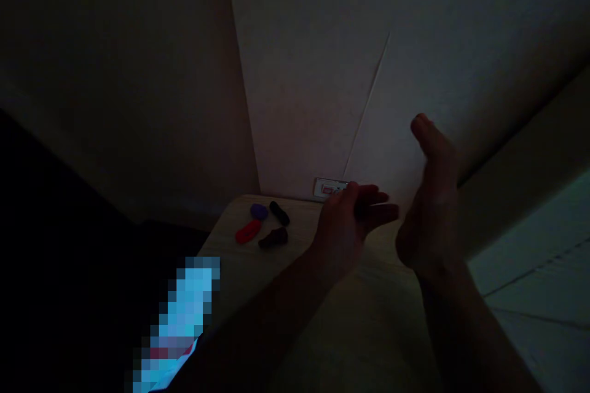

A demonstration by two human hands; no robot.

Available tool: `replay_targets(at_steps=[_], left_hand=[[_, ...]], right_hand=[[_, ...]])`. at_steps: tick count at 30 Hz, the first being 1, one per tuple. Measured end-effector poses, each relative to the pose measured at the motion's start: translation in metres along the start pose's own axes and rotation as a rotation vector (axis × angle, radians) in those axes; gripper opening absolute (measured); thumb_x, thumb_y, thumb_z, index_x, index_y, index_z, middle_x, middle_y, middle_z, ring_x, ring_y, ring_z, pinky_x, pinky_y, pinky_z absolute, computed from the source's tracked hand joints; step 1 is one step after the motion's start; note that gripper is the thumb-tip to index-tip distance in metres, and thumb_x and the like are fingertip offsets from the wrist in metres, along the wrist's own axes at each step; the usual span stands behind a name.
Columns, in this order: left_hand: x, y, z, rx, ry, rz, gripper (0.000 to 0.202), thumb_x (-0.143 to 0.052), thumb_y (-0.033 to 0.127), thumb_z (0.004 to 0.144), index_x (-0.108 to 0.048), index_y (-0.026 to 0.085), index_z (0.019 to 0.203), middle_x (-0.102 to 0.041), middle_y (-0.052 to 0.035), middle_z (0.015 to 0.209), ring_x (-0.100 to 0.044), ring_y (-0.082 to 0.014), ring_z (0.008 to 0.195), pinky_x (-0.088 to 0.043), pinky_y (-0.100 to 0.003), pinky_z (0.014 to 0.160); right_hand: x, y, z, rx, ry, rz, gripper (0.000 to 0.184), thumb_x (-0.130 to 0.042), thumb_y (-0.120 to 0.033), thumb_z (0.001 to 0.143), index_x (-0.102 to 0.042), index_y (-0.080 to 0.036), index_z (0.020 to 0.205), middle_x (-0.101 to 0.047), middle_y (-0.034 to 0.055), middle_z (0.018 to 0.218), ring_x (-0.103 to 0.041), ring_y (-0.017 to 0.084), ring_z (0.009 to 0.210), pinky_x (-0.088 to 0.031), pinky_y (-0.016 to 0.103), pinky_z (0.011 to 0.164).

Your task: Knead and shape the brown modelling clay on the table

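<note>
The scene is dim. My left hand (343, 221) hovers above the wooden tabletop (295, 276), its fingers stretched to the right and partly apart. The palm side lies in deep shadow, and I see no object there. To its right, my right hand (433, 202) is raised with fingers extended upward, holding nothing that I can see. Left of both hands lie small soft-looking pieces: a purple one (259, 212), a red looped one (248, 231), a black one (279, 213) and a dark brownish one (273, 238). Neither hand touches them.
A wall socket plate (328, 188) sits just above the table's back edge, partly behind my left hand. A pale wall (313, 73) rises behind, with a thin cable (369, 98) running down it. A bright, pixelated screen-like shape (184, 319) stands at the lower left.
</note>
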State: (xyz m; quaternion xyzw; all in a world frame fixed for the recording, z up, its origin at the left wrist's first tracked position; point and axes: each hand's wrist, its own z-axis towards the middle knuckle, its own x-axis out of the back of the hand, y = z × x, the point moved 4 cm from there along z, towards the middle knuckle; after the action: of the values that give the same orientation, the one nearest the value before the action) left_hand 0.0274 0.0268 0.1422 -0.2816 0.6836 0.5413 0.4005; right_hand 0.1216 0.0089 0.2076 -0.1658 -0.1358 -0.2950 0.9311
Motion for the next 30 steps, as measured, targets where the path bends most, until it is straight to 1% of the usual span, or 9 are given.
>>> replay_targets(at_steps=[3, 6, 14, 16, 18, 21, 24, 28, 30], left_hand=[[0.005, 0.011, 0.003, 0.083, 0.044, -0.189, 0.043, -0.042, 0.032, 0.103, -0.061, 0.013, 0.070, -0.057, -0.0035, 0.066, -0.049, -0.0091, 0.050, -0.037, -0.020, 0.046], [0.005, 0.018, 0.001, 0.107, -0.002, -0.230, 0.050, -0.035, 0.041, 0.102, -0.055, 0.014, 0.065, -0.052, -0.0036, 0.064, -0.043, -0.0096, 0.049, -0.034, -0.020, 0.044], [0.001, 0.017, -0.008, 0.193, -0.038, -0.138, 0.056, -0.030, 0.045, 0.100, -0.037, 0.020, 0.050, -0.023, 0.0052, 0.047, -0.020, -0.0071, 0.037, -0.012, -0.020, 0.037], [-0.001, 0.017, -0.008, 0.188, -0.073, -0.111, 0.056, -0.031, 0.046, 0.100, -0.051, 0.017, 0.056, -0.030, 0.0041, 0.047, -0.025, -0.0077, 0.038, -0.016, -0.020, 0.036], [-0.003, 0.017, -0.007, 0.167, -0.090, -0.118, 0.054, -0.032, 0.047, 0.100, -0.066, 0.011, 0.078, -0.047, -0.0009, 0.056, -0.040, -0.0101, 0.043, -0.031, -0.020, 0.040], [-0.003, 0.014, -0.006, 0.149, -0.057, -0.180, 0.054, -0.038, 0.051, 0.098, -0.069, 0.007, 0.099, -0.067, -0.0126, 0.083, -0.063, -0.0180, 0.066, -0.055, -0.030, 0.065], [-0.007, 0.009, -0.009, 0.149, -0.057, -0.225, 0.056, -0.039, 0.054, 0.097, -0.069, 0.006, 0.103, -0.070, -0.0191, 0.100, -0.070, -0.0247, 0.090, -0.057, -0.035, 0.088], [-0.016, 0.007, -0.015, 0.118, -0.135, -0.179, 0.058, -0.035, 0.054, 0.099, -0.071, 0.010, 0.111, -0.072, -0.0171, 0.112, -0.069, -0.0278, 0.115, -0.055, -0.035, 0.098], [-0.015, 0.011, -0.014, 0.060, -0.141, -0.111, 0.057, -0.032, 0.053, 0.101, -0.070, 0.014, 0.119, -0.073, -0.0151, 0.118, -0.064, -0.0292, 0.127, -0.054, -0.039, 0.102]], right_hand=[[0.006, 0.009, 0.001, -0.182, 0.170, 0.234, 0.062, -0.009, -0.055, 0.106, -0.048, -0.031, 0.148, -0.051, 0.0105, 0.155, -0.048, 0.034, 0.145, -0.042, 0.064, 0.111], [0.007, 0.014, 0.004, -0.346, 0.208, 0.406, 0.065, -0.005, -0.052, 0.104, -0.056, -0.029, 0.137, -0.058, 0.0125, 0.146, -0.058, 0.034, 0.134, -0.051, 0.058, 0.099], [0.005, 0.011, 0.006, -0.393, 0.179, 0.452, 0.060, -0.012, -0.057, 0.104, -0.058, -0.029, 0.131, -0.060, 0.0123, 0.143, -0.066, 0.029, 0.120, -0.057, 0.045, 0.087], [0.005, 0.013, 0.006, -0.430, 0.199, 0.500, 0.057, -0.017, -0.056, 0.103, -0.061, -0.029, 0.126, -0.063, 0.0122, 0.139, -0.067, 0.029, 0.117, -0.057, 0.046, 0.086], [0.005, 0.016, 0.005, -0.450, 0.220, 0.531, 0.055, -0.020, -0.056, 0.103, -0.063, -0.028, 0.123, -0.065, 0.0124, 0.136, -0.068, 0.029, 0.116, -0.057, 0.049, 0.091], [0.003, 0.021, 0.003, -0.428, 0.195, 0.496, 0.055, -0.024, -0.056, 0.104, -0.064, -0.025, 0.125, -0.066, 0.0130, 0.137, -0.065, 0.031, 0.123, -0.052, 0.054, 0.102], [-0.004, 0.024, -0.001, -0.380, 0.071, 0.322, 0.054, -0.030, -0.057, 0.106, -0.061, -0.025, 0.135, -0.062, 0.0122, 0.146, -0.057, 0.030, 0.137, -0.043, 0.056, 0.115], [-0.027, 0.018, -0.009, -0.253, -0.219, 0.083, 0.066, -0.025, -0.060, 0.107, -0.051, -0.018, 0.150, -0.051, 0.0164, 0.158, -0.037, 0.031, 0.154, -0.024, 0.060, 0.127], [-0.040, 0.009, -0.015, -0.220, -0.313, 0.064, 0.066, -0.023, -0.057, 0.107, -0.046, -0.015, 0.153, -0.047, 0.0180, 0.161, -0.032, 0.031, 0.157, -0.020, 0.062, 0.128]])
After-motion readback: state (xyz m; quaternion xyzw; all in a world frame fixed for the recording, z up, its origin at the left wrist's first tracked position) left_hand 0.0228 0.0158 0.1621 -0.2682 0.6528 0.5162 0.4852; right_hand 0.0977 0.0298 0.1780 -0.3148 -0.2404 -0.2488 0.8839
